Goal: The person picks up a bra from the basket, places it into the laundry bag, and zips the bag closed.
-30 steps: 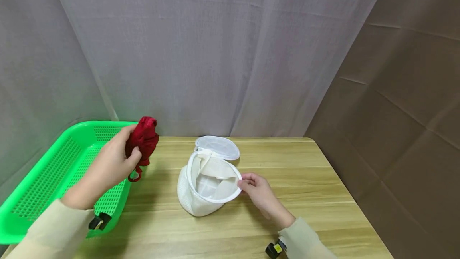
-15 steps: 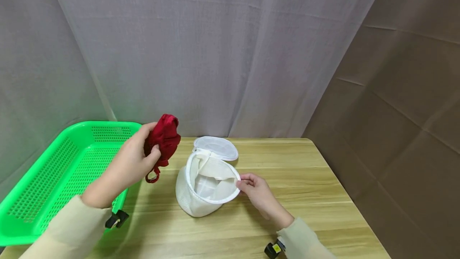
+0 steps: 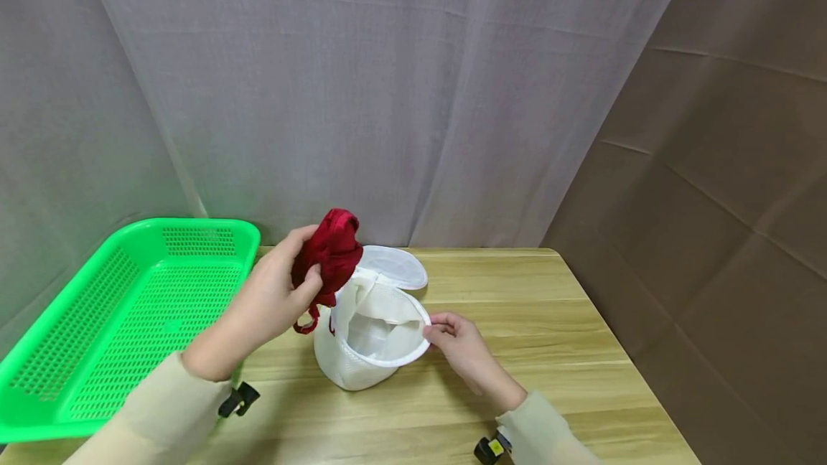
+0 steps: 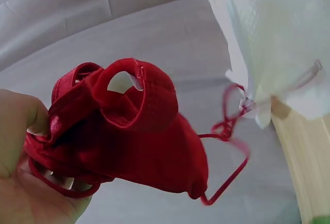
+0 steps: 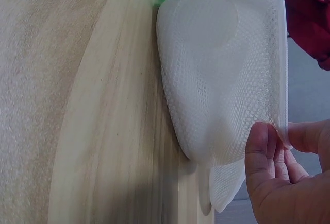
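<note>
Bunched in my left hand (image 3: 274, 300) is a red bra (image 3: 336, 253), held between thumb and fingers above the left side of a white mesh laundry bag (image 3: 355, 368). Its bands loop up and a thin red cord with a bow dangles from it in the left wrist view, where the bra (image 4: 144, 152) shows a smooth, shiny face. The bag stands on the table, its round mouth facing up and toward me, its lid (image 3: 397, 268) folded back behind. With thumb and fingertips, my right hand (image 3: 468, 354) pinches the rim's right side; the right wrist view shows this hand (image 5: 283, 177) at the mesh edge.
A green perforated plastic basket (image 3: 58, 318) stands at the left of the wooden table (image 3: 549, 336). Grey curtain (image 3: 323, 92) hangs along the back edge, and brown cloth (image 3: 730, 235) covers the right side.
My left hand has carried the red bra rightward, from the green basket's edge to the left side of the laundry bag's mouth. The right hand keeps its pinch on the rim.
</note>
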Demonstrator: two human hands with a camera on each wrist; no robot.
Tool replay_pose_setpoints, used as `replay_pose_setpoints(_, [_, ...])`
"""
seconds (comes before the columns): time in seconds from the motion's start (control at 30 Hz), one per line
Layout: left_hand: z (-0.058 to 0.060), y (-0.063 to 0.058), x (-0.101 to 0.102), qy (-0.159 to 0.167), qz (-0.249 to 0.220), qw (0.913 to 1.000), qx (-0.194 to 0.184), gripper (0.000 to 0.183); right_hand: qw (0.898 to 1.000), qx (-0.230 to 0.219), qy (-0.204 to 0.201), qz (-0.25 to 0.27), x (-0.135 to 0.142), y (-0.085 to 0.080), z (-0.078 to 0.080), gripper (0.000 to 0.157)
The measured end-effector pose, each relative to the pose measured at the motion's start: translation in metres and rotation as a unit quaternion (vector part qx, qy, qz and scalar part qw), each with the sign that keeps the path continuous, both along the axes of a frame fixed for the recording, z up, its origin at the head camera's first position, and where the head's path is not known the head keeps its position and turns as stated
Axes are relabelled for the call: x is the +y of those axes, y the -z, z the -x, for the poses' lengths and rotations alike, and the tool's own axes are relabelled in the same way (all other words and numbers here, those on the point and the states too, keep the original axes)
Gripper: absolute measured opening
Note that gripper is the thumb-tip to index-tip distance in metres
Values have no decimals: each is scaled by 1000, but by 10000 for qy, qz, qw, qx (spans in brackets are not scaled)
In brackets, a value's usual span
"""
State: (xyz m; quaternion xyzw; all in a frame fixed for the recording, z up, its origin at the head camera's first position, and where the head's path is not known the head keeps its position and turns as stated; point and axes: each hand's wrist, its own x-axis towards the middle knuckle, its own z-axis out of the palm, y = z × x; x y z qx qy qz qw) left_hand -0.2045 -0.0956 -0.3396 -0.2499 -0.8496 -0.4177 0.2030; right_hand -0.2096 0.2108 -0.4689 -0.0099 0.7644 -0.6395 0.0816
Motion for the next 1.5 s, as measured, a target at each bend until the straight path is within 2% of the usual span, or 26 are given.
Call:
replay_pose_setpoints(0.17, [0,8,17,160,-115,9994,295,47,10000,0,-15,80,0,-1,-1,25])
replay_pose_setpoints(0.33, [3,22,34,379,-127,9989,241,46,9999,60,-55,103,1,-1,-1,25])
replay_pose_setpoints(0.57, [5,52,51,308,359,9988,-105,48,9999,101,-82,26,2,0,-1,26])
replay_pose_setpoints(0.73, [4,70,58,418,926,9948,-13,48,9998,186,-102,29,0,1,-3,25])
replay_pose_setpoints(0.83, [3,77,62,558,1251,9906,-9,47,9997,195,-115,55,-4,-7,-6,25])
replay_pose_setpoints(1.0, [-1,84,66,763,1663,9827,-269,37,9995,274,-140,22,-6,-8,-7,24])
replay_pose_setpoints(1.07, [-3,87,66,818,1873,9782,-382,32,9993,345,-140,11,-6,-3,-5,23])
replay_pose_setpoints(1.23, [-8,98,66,956,2364,9652,-578,29,9987,464,-160,-157,-8,-5,-6,21])
replay_pose_setpoints(1.37, [-7,106,68,1039,2593,9577,-689,28,9981,504,-181,-319,-9,-5,-6,19])
replay_pose_setpoints(1.5, [-6,111,71,1007,2974,9459,-814,33,9978,479,-272,-380,-9,-2,-5,19])
